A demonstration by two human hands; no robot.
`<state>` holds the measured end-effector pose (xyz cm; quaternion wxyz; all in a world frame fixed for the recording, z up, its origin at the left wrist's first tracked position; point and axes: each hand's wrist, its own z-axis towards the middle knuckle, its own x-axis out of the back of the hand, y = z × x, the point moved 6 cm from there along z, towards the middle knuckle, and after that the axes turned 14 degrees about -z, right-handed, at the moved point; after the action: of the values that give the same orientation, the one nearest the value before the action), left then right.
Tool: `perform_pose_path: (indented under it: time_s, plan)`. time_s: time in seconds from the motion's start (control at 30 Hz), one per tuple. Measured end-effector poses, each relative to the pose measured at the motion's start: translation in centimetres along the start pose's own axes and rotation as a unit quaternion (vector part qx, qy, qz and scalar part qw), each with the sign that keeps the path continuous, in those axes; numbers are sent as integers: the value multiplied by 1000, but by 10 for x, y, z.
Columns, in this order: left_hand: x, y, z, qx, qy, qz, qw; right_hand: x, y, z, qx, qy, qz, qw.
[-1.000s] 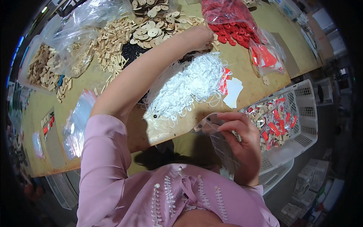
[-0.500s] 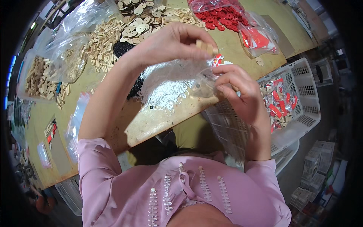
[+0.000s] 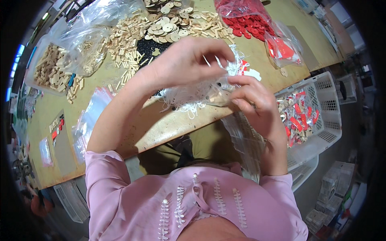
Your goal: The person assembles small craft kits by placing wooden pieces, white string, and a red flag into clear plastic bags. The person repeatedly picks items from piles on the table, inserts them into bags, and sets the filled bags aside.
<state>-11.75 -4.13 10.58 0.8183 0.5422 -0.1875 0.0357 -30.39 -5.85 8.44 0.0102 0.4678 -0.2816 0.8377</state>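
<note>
I am watching both hands working close together above the near edge of the workbench (image 3: 169, 128). The left hand (image 3: 185, 60) is arching over from the left, its fingers curling down and pinching a few strands of the white string bundle (image 3: 189, 96), which is lying on the bench just below and partly trailing up into the grip. The right hand (image 3: 253, 102) is closing its thumb and fingers on a small clear plastic bag (image 3: 219, 94), holding it at the bench edge; the two hands are nearly touching over it. A longer clear sleeve (image 3: 245, 140) is hanging below the right wrist, beyond the bench edge. Farther back on the bench, round wooden discs (image 3: 167, 24) and small wooden sticks (image 3: 124, 44) are lying loose, with a clear bag of wooden pieces (image 3: 86, 48) to the left and a bag of red pieces (image 3: 245, 18) to the right. A white plastic basket (image 3: 321, 116) holding red and clear packets is standing to the right of the bench, beside the right forearm
</note>
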Motion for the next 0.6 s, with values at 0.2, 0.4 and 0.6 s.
perform_pose_path:
  time_s: [0.2, 0.4, 0.6]
  plan:
    - [109, -94, 4, 114, 157, 238, 952, 8, 0, -19, -50, 7, 67, 996]
    - [85, -151, 36, 85, 107, 280, 950, 8, 1, -26, -74, 14, 75, 994]
    - [72, -185, 62, 135, 105, 339, 925, 8, 4, -22, -75, 9, 54, 996]
